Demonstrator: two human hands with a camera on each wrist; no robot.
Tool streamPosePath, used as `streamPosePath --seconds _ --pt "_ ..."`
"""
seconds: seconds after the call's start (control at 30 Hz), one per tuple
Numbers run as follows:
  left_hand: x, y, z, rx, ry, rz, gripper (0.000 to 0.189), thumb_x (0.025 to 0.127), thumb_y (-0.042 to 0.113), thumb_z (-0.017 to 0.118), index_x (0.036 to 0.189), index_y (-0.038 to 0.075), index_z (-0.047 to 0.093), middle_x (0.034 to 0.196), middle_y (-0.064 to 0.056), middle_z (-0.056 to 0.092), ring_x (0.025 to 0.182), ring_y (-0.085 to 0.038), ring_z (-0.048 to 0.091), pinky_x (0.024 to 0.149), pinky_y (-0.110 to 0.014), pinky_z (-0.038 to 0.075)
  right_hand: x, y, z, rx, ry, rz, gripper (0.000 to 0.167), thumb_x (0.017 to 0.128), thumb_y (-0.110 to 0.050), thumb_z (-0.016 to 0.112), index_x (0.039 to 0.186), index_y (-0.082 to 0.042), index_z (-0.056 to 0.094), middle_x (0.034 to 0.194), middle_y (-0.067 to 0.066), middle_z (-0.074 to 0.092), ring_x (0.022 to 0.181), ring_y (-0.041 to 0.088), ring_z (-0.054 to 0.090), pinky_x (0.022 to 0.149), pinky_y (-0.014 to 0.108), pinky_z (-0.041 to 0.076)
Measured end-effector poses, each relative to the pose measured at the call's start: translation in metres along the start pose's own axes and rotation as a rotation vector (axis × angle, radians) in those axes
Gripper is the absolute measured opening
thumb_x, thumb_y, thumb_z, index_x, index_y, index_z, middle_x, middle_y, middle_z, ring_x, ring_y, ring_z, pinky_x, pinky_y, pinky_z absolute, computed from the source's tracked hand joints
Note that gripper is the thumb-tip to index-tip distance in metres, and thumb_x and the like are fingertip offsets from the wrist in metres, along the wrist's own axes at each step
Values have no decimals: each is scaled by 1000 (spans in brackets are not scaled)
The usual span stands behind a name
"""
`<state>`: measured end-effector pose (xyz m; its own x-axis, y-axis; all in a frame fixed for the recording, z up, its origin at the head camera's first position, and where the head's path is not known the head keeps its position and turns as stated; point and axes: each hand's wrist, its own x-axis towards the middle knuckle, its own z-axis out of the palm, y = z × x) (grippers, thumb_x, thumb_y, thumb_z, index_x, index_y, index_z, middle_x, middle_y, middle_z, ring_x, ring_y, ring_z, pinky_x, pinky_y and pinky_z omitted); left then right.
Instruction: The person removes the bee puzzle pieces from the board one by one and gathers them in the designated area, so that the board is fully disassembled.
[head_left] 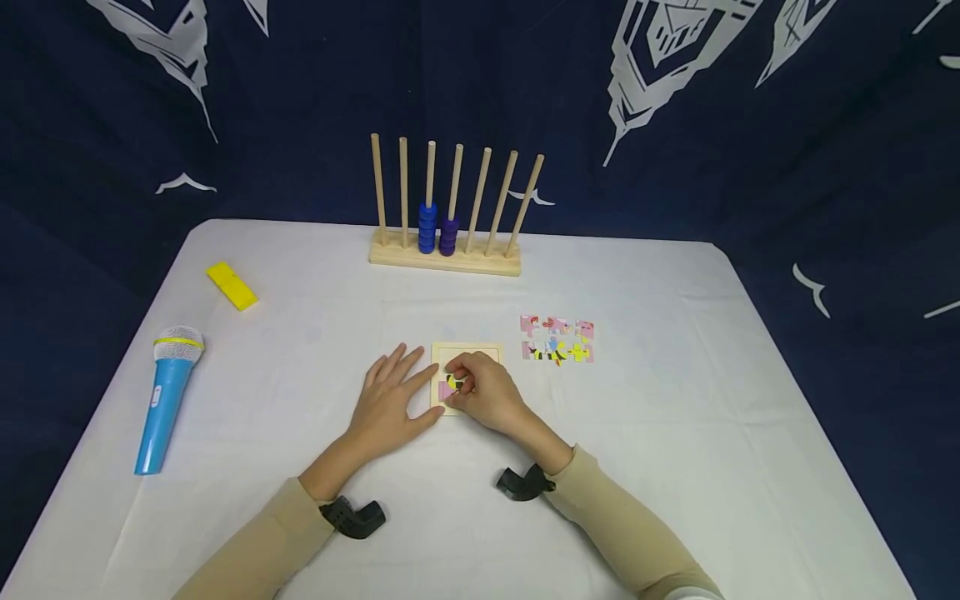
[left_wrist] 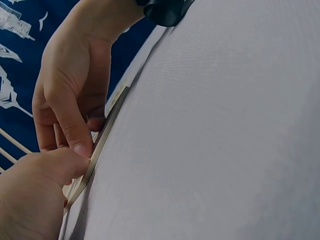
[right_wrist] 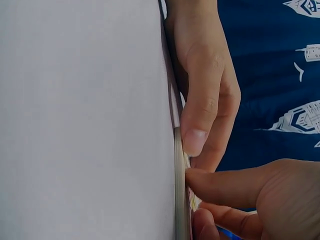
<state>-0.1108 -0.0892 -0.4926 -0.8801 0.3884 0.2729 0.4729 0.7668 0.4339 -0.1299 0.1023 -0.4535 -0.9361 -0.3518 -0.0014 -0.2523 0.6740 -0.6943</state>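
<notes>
A pale puzzle tray [head_left: 468, 346] lies flat on the white table in front of me. My left hand [head_left: 386, 404] rests at the tray's left side with its fingers spread, the thumb and index finger touching its edge. Over the tray, the curled fingers and thumb of my right hand [head_left: 487, 390] pinch a pink and yellow-black puzzle piece [head_left: 446, 390], partly hidden beneath them. In the left wrist view the tray's edge [left_wrist: 107, 130] shows side-on between both hands. To the right of the tray lie several loose puzzle pieces [head_left: 557, 350] with pink and bee pictures.
At the table's back stands a wooden peg rack [head_left: 442, 262] with blue rings [head_left: 427, 229] and purple rings [head_left: 448, 237]. On the left lie a blue toy microphone [head_left: 163, 408] and a yellow block [head_left: 232, 286]. A dark patterned cloth [head_left: 480, 67] hangs behind the table.
</notes>
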Motion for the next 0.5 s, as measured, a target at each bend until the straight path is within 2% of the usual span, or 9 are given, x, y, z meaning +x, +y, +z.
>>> streamPosePath --seconds 0.23,0.5 --pt "0 -1 1 7 1 2 58 85 46 67 133 13 61 150 -15 46 145 -38 30 114 -58 21 -1 0 2 -43 0 -3 34 74 -3 81 105 -6 67 87 2 60 71 8 51 63 20 41" --pt "0 -1 2 10 12 9 58 85 46 67 132 13 62 149 -15 47 144 -38 31 114 -58 22 -1 -1 1 -88 -31 14 36 78 -8 80 111 -9 66 90 0 58 72 7 50 62 21 39"
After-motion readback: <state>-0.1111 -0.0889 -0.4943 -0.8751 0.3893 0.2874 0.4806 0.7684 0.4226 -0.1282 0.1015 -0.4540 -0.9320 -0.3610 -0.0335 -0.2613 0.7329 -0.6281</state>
